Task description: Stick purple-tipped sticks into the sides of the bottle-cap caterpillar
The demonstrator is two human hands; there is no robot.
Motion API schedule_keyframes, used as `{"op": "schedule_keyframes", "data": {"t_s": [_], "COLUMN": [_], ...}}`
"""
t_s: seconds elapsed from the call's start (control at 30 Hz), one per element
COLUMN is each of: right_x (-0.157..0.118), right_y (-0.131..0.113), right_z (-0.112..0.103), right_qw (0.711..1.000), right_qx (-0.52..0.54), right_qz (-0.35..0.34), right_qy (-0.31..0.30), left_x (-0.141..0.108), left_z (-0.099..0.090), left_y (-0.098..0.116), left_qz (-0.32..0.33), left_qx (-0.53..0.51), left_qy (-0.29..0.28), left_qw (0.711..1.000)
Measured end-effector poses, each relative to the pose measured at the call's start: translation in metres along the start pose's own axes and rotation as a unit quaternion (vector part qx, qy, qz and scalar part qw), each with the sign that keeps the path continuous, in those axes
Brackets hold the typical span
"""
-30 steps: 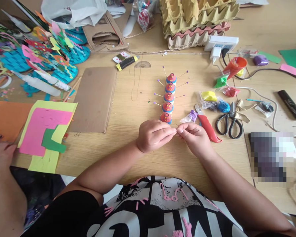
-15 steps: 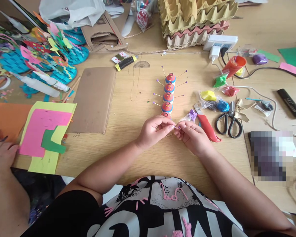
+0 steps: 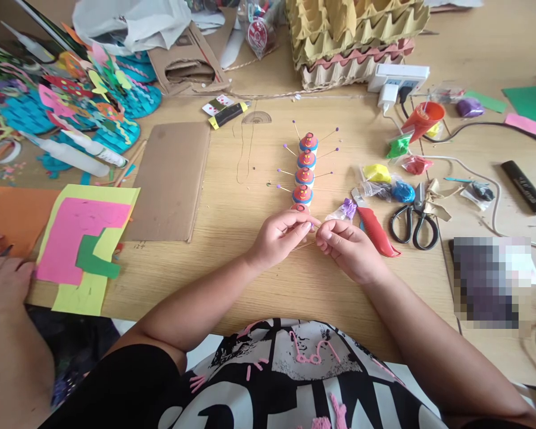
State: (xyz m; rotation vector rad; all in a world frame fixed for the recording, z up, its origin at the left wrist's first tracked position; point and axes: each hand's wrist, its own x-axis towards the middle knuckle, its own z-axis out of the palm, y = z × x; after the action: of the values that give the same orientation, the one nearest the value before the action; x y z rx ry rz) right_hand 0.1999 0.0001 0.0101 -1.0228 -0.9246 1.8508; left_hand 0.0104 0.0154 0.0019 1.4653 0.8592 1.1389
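Two bare hands pinch tiny craft pieces below a row of five domed figures

On a smooth wood-grain table (image 3: 232,286), the left hand (image 3: 277,239) pinches a small purple ball (image 3: 312,226) between thumb and fingertips. Just beside it, the right hand (image 3: 351,247) pinches what looks like a thin stick (image 3: 317,224), its other fingers curled in.

Directly beyond the hands stands the row of figures (image 3: 305,176): rounded, matte red tops with yellow facial details, blue rims and pale bases. The nearest is partly hidden by the left hand. Slender sticks tipped with purple balls angle out from the farther figures.

To the right lie a glossy red-handled cutter (image 3: 377,231), black-handled scissors (image 3: 414,223) and soft, bright lumps in crinkly clear bags (image 3: 377,174). To the left is a flat, brown cardboard sheet (image 3: 167,182); bumpy molded-pulp egg trays (image 3: 352,44) are stacked at the back.
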Motion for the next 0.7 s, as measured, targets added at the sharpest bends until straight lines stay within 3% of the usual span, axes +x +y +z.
{"op": "schedule_keyframes", "data": {"t_s": [0.23,0.43,0.7], "right_x": [0.0005,0.0008,0.0013], "right_y": [0.0005,0.0017,0.002], "right_z": [0.0002,-0.001,-0.0031], "right_qw": [1.0,0.999,1.0], "right_qx": [-0.006,-0.03,-0.023], "right_qz": [-0.006,-0.019,-0.012], "right_qy": [0.0,0.004,0.013], "left_x": [0.0013,0.0016,0.0007], "left_z": [-0.0015,-0.0025,-0.0003], "left_y": [0.0014,0.0052,0.0007], "left_qz": [-0.02,-0.047,-0.035], "left_qx": [-0.019,-0.024,-0.008], "left_qy": [-0.044,-0.041,-0.017], "left_qw": [0.999,0.998,0.999]}}
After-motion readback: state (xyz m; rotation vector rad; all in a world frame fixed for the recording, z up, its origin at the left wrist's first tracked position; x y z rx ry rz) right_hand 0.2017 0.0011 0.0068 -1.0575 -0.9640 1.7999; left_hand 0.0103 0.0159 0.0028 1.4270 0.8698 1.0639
